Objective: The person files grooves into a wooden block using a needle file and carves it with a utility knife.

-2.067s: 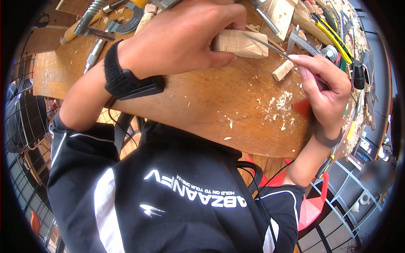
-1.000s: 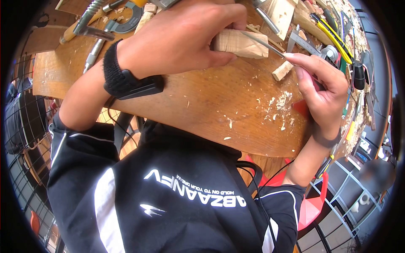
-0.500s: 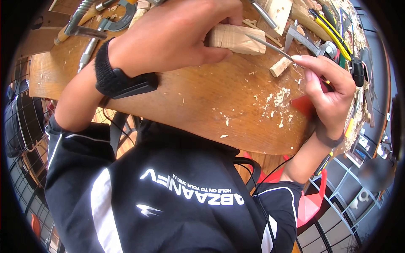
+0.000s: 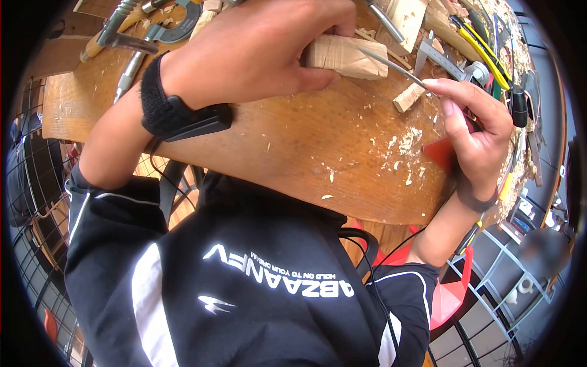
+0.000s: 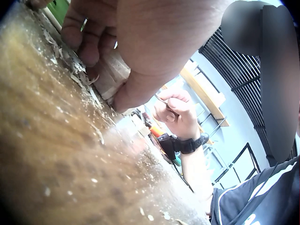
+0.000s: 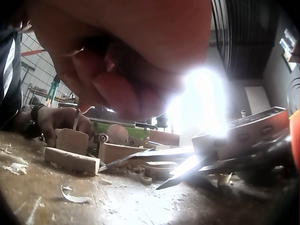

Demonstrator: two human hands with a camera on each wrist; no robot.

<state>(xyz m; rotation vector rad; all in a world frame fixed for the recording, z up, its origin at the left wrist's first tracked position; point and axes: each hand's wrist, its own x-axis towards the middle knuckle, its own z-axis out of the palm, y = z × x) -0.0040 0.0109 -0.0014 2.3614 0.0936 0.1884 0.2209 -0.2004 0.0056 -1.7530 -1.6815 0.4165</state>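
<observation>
See wood block (image 4: 351,58) at approx 1 o'clock in head view, low over bench (image 4: 275,140), gripped betw. thumb & curled fingers of L hand (image 4: 269,52), itself at 12. Can't see block's underside, so can't tell if resting on bench. Find thin metal tool (image 4: 397,68) pinched betw. thumb & index finger of R hand (image 4: 480,119) at approx 2, w/ tip at block's upper face. From block, note small offcut (image 4: 408,96) nearby at 4 o'clock; shavings (image 4: 411,139) at 5; red piece (image 4: 440,151) betw. 4 & 5, partly hidden by R hand; metal caliper (image 4: 441,60) at 3, w/ yellow-black tool (image 4: 479,48) beyond, same dir. Spot micrometer (image 4: 182,35) at 9, well past L hand. Past bench edge, see blue wire rack (image 4: 489,269) at approx 4 o'clock in head view, w/ white item (image 4: 524,284) showing among bars, kind unclear; can't make out other contents (blurred). Also see red plastic item (image 4: 449,300) nearby; can't tell if a container. Get from R-wrist view, not head view: green item (image 6: 138,137) behind block, approx 3 o'clock from it, & offcut lying across in front of block, hiding lower part. Get from L-wrist view: loose chips (image 5: 82,77) right by L fingertips, plus black box (image 5: 167,144) on R wristband (image 5: 190,145), mostly hidden in head view.
</observation>
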